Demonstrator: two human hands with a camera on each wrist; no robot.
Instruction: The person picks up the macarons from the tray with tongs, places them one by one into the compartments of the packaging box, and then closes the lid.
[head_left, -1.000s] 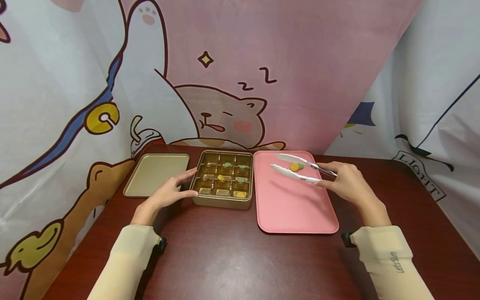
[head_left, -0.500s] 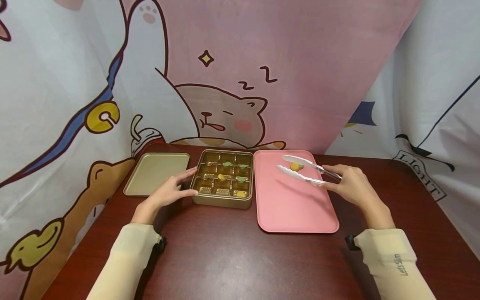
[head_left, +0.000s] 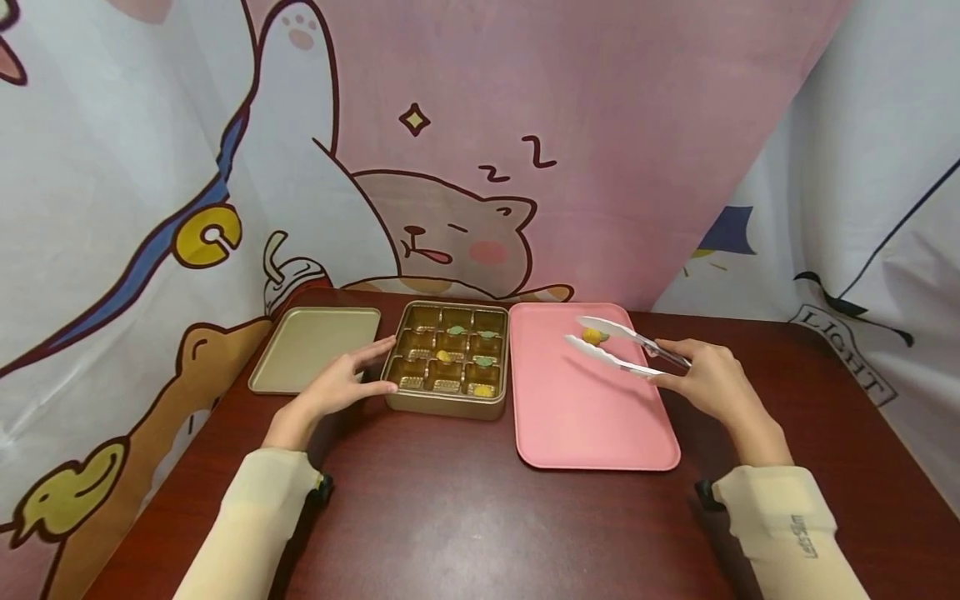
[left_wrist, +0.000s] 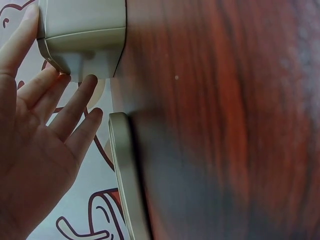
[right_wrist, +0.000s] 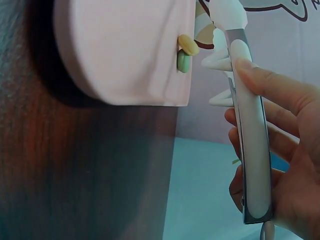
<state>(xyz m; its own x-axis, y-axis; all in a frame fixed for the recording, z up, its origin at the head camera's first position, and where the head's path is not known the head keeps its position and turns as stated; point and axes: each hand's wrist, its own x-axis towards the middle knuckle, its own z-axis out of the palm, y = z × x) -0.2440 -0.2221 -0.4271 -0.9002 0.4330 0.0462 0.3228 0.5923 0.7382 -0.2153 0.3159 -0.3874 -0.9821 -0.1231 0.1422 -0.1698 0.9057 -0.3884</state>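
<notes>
My left hand point(head_left: 341, 383) touches the left side of a gold tin point(head_left: 446, 406), fingers nearly straight and thumb at its near corner. A gold divided insert fills the tin, with yellow and green pieces in several of its compartments. My right hand point(head_left: 712, 379) grips silver-and-white tongs point(right_wrist: 252, 150), whose arms stand apart over a pink tray point(head_left: 592, 425). Near the far end of that tray, a yellow piece point(right_wrist: 188, 45) lies against a green piece point(right_wrist: 183, 61). In the head view both show between the tong arms; the tongs hold nothing.
A flat gold lid or tray point(head_left: 300, 346) lies on the dark red-brown table point(head_left: 450, 517), left of the tin. The pink tray stands close along the tin's right side. Cartoon-printed cloth point(head_left: 600, 167) hangs behind the table and at its sides.
My right hand and the tongs have shifted slightly to the right over the pink tray, arms still spread. The left hand and the tin stay where they were.
</notes>
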